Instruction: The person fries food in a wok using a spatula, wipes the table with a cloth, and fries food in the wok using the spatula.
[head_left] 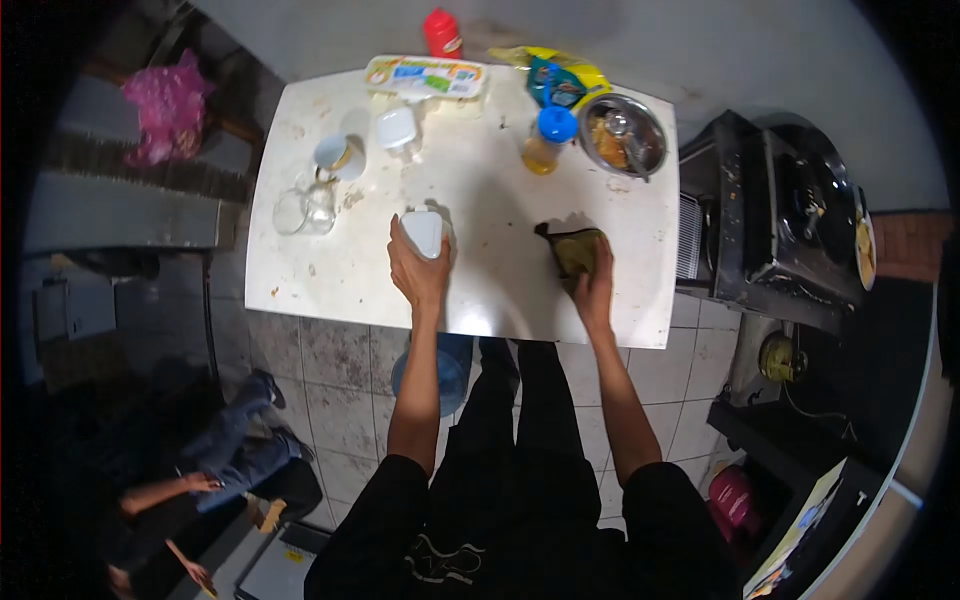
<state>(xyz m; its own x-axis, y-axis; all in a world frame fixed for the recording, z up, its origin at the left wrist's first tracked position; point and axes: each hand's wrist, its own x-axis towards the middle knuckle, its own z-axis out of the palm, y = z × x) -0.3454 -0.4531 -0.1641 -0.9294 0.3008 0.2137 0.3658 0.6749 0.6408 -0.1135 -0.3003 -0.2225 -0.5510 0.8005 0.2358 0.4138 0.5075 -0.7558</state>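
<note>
On the white table [480,290], my left hand [418,270] is wrapped round a small container with a white lid [424,234], near the front edge. To its right, my right hand [597,290] grips a dark-edged, olive-green pouch [575,252]. A second white-lidded container [397,128] stands farther back. Behind my left hand, to the left, are a white mug [340,157] and clear glassware [303,212]. A jar with a blue lid [555,128] stands beyond the pouch.
At the table's back are an egg carton [425,79], a red bottle [441,34], yellow and green packets [556,82] and a metal bowl [622,136] with food and a spoon. A stove [800,215] stands right. Another person's legs [240,450] show lower left.
</note>
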